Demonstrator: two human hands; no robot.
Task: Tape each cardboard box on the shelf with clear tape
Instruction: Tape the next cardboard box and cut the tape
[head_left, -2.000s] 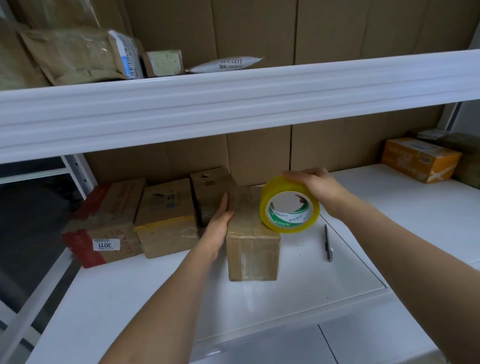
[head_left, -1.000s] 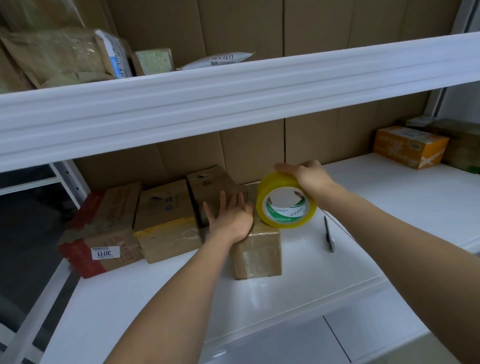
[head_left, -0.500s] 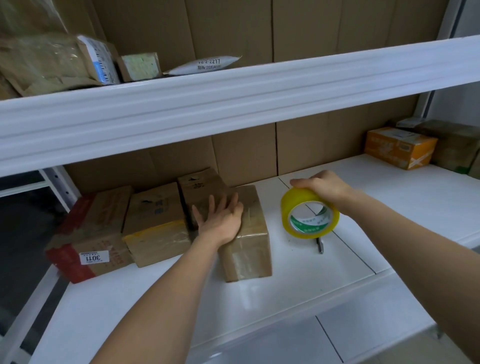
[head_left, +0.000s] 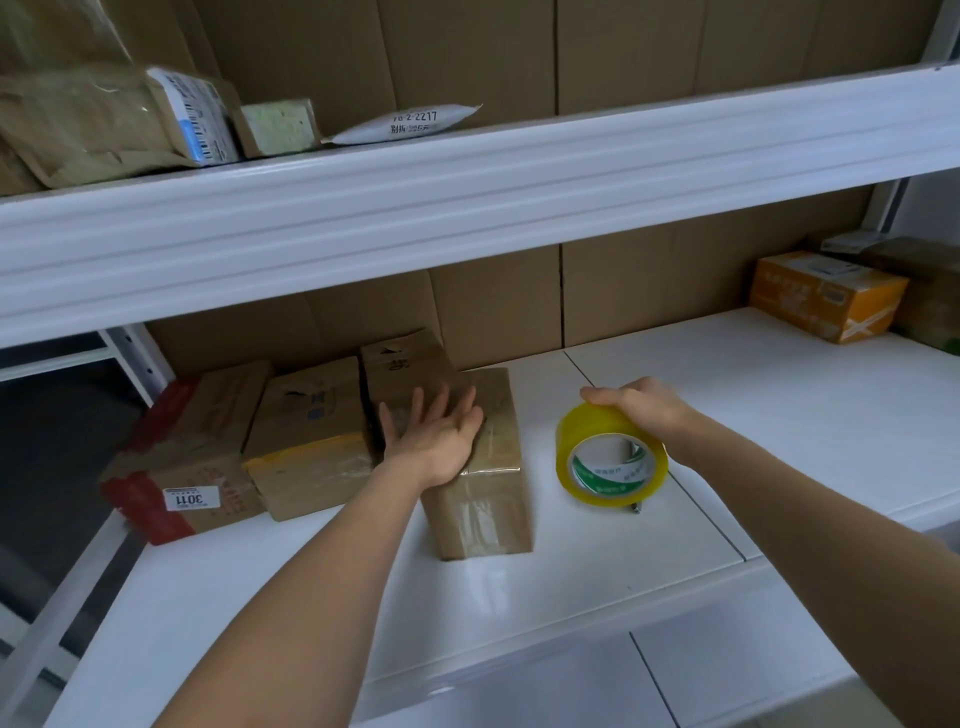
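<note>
- Small cardboard box (head_left: 480, 467): standing on the white shelf (head_left: 597, 561), rightmost of a row, touching the neighbouring box (head_left: 402, 371) behind and to its left. Top and front face glossy with clear tape.
- Left hand (head_left: 434, 439): flat on the box top, fingers straight and spread, pressing down, gripping nothing.
- Right hand (head_left: 641, 408): curled over the upper rim of the tape roll (head_left: 610, 460), held just to the right of the box, apart from it, low over the shelf.
- Handling estimate, box: probably light, stiff at the edges, softer mid-panel; taped faces likely slippery. Best steadied by palm pressure on top or by grasping opposite side walls.
- Handling estimate, roll: rigid, light; best held across the outer rim, leaving the core free to turn.
- Pen (head_left: 636, 508): tip showing below the roll, on the shelf.
</note>
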